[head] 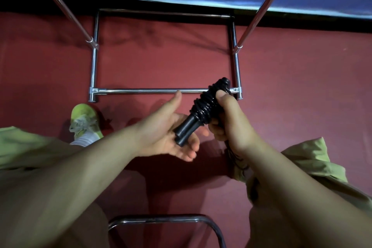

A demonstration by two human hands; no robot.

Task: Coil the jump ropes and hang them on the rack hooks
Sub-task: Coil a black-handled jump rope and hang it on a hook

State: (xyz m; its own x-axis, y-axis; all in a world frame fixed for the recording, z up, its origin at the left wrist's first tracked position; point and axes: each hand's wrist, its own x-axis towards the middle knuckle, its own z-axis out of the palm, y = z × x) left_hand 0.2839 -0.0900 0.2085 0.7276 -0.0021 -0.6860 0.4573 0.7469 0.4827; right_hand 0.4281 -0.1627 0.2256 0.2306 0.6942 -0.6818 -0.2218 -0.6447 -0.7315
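Observation:
A black jump rope [203, 108] has its cord wound tightly round its two handles, which lie side by side. My right hand [229, 121] grips the wound bundle, thumb pressed on top near its far end. The bare handle ends [184, 132] point down-left and rest over the palm of my left hand [171, 133], which lies palm up with fingers spread and thumb raised. A loose bit of black cord hangs below my right wrist. The chrome rack [141, 91] stands just beyond my hands; no hooks show in this view.
The rack's base frame sits on a dark red floor, with two slanted chrome uprights [255, 16] rising toward me. A chrome chair frame [161, 219] curves at the bottom. My knees in olive trousers flank the hands, and a yellow-green shoe [84, 121] is at left.

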